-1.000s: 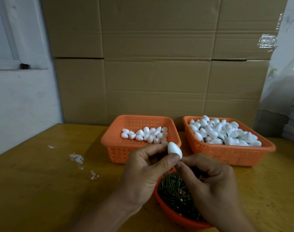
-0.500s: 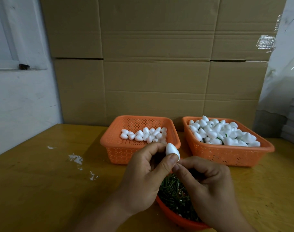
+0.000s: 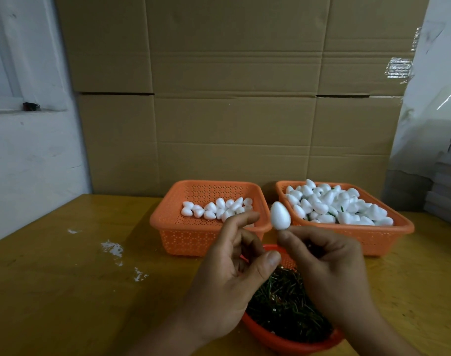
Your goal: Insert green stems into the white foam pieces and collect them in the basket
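A white egg-shaped foam piece stands upright above the fingertips of my right hand, which pinches it at its base; any stem there is hidden by the fingers. My left hand is just left of it, fingers loosely spread, holding nothing. Below both hands a red bowl holds a heap of green stems. Behind them, the left orange basket holds a small row of plain foam pieces. The right orange basket is heaped with foam pieces, some showing green stems.
Everything rests on a yellow wooden table with white flecks at the left. Stacked cardboard boxes form a wall behind the baskets. A white wall is at the left and grey stacked sheets at the right.
My left hand has let go of the foam piece and opened. The piece now sits on my right hand's fingertips, lifted slightly up and to the right.
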Motion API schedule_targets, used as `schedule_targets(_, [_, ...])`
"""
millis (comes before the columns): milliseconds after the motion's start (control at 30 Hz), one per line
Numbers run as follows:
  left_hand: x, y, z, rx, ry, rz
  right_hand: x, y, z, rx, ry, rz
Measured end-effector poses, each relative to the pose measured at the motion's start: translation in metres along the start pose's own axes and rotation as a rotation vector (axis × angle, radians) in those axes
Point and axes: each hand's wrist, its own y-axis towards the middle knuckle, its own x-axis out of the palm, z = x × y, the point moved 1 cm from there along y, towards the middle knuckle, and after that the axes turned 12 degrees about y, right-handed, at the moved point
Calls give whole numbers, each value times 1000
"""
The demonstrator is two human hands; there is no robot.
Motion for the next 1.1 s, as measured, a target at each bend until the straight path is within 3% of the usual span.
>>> schedule_targets(233, [8, -9, -6, 59, 380, -26, -47, 60, 35, 145, -394, 202])
schedule_targets(500, [12, -10, -10, 128, 495, 6, -91, 119, 78, 328, -757, 245])
schedule_targets(900, [13, -10, -14, 156, 574, -9, -79, 137, 81, 578, -908, 237])
schedule_targets(1100, [14, -11, -10, 165, 563, -17, -74, 132, 60, 684, -974, 101])
